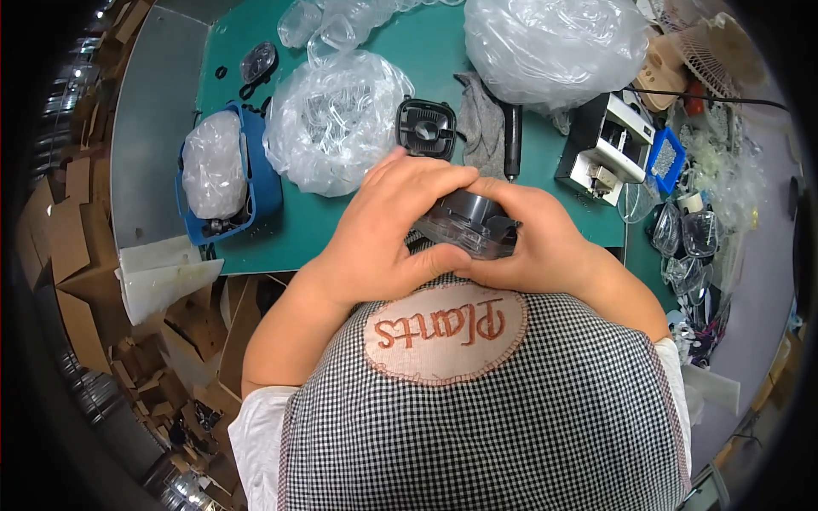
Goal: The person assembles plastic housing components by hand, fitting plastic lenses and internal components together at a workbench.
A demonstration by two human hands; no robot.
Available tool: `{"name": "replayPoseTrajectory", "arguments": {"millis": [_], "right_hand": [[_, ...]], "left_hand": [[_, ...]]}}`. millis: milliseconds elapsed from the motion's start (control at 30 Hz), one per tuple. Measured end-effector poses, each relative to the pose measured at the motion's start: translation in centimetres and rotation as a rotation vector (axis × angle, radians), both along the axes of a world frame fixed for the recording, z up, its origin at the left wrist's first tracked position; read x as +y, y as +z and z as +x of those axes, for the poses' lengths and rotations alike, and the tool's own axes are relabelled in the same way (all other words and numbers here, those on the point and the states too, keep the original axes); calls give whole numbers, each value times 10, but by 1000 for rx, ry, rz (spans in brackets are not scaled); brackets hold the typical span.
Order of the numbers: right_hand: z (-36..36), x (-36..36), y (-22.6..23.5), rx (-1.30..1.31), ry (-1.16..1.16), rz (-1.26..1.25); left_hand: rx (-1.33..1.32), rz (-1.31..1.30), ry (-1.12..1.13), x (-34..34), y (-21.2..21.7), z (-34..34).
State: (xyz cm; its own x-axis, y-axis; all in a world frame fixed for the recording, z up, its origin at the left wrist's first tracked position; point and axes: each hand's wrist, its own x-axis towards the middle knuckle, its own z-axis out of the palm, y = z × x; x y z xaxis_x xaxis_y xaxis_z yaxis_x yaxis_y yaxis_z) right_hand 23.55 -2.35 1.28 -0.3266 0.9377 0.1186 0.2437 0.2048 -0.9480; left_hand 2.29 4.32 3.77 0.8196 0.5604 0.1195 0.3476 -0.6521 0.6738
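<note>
Close to my chest, at the near edge of the bench, both hands hold a black plastic part with a smoky see-through lower rim (477,223). My left hand (388,226) wraps its left side, fingers across the top and thumb underneath. My right hand (541,234) grips the right side, with its thumb close to the left thumb. Part of the piece is hidden by the fingers. Just beyond my left fingers lies a squarish black plastic piece (426,128) with a hollow middle. A grey cloth (481,128) and a black rod-shaped tool (512,140) lie beside it.
On the green bench (298,234) stand a blue basket (266,183) with a plastic bag inside and a clear bag of clear parts (336,119). A large clear bag (554,47) lies at the back. Rightward are a black-and-white device (607,145) and a blue tray (667,160).
</note>
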Motion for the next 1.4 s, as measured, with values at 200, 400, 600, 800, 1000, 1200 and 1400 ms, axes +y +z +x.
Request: {"name": "replayPoseTrajectory", "arguments": {"millis": [200, 400, 600, 800, 1000, 1200, 1400], "right_hand": [[4, -6, -14, 201, 160, -136], [4, -11, -18, 255, 198, -173], [3, -12, -18, 249, 189, -60], [3, -8, -17, 172, 220, 49], [-1, -11, -17, 141, 156, 18], [-2, -10, -12, 136, 138, -25], [-3, -8, -16, 107, 9, -86]], "left_hand": [[-173, -288, -11, -10, -11, -6], [-227, -559, -28, -12, -12, -11], [-205, -706, 55, -15, -1, -6], [-203, -625, 57, -20, -3, -9], [-190, -500, 40, -20, -8, -11], [-187, -375, 10, -21, -11, -13], [-95, -81, 20, -18, -16, -6]]}}
